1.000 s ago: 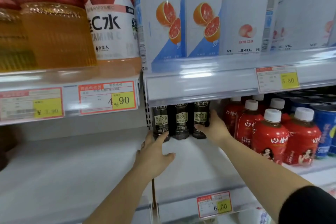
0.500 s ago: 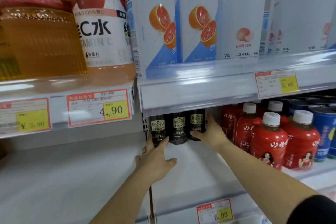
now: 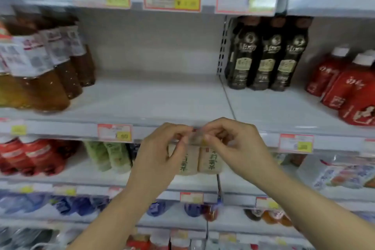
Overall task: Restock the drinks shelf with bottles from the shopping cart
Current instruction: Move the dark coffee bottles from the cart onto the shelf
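Pinching a small price tag at the shelf front edge: left hand & right hand, fingertips closed on it from both sides, prob. to seat it at the right spot. Three dark bottles stand upright at the back, rt bay's left corner, labels fwd. Tag blurred, text unreadable.

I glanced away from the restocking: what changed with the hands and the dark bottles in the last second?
The left hand and right hand left the dark bottles and drew back to the shelf's front edge, where both pinch a small blurred tag. The three bottles stayed upright, side by side.
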A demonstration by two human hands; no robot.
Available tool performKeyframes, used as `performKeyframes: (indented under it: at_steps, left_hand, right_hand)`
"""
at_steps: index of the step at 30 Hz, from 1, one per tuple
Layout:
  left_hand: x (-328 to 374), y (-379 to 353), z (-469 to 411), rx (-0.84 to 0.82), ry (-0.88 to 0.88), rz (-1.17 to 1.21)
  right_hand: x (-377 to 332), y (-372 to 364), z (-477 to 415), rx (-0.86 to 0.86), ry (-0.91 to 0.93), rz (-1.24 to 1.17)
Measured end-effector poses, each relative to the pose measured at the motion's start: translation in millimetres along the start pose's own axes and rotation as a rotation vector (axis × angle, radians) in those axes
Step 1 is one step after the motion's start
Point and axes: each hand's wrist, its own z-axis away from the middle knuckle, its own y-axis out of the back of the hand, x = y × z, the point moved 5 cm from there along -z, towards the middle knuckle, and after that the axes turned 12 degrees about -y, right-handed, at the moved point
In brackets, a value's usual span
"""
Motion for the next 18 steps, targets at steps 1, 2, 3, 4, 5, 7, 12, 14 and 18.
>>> performKeyframes:
  at_steps: [1, 2, 3, 4, 5, 7, 12, 14, 18]
  left_hand:
    - [-8, 16, 19, 0.025, 0.033, -0.018]
    - [-18, 32, 38, 0.046, 0.074, -0.043]
    - [-29, 47, 57, 0.058, 0.131, -0.062]
    - [-43, 60, 78, 0.058, 0.2, -0.075]
    - [-60, 72, 101, 0.05, 0.276, -0.083]
    - [-95, 98, 148, 0.048, 0.422, -0.112]
    - [-180, 154, 285, 0.092, 0.819, -0.154]
    - [-208, 171, 339, 0.096, 0.964, -0.163]
    - [-251, 194, 425, 0.094, 1.212, -0.183]
  right_hand:
    - [-5, -26, 5, -0.055, 0.003, 0.002]
    - [-8, -54, 8, -0.11, 0.001, 0.005]
    - [-9, -81, 11, -0.16, -0.003, 0.018]
    - [-9, -110, 14, -0.211, -0.008, 0.032]
    - [-7, -140, 16, -0.267, -0.023, 0.048]
    - [4, -203, 20, -0.391, -0.076, 0.068]
    - [43, -352, 42, -0.597, -0.167, 0.153]
    - [68, -407, 55, -0.695, -0.22, 0.215]
    - [119, -492, 78, -0.841, -0.338, 0.375]
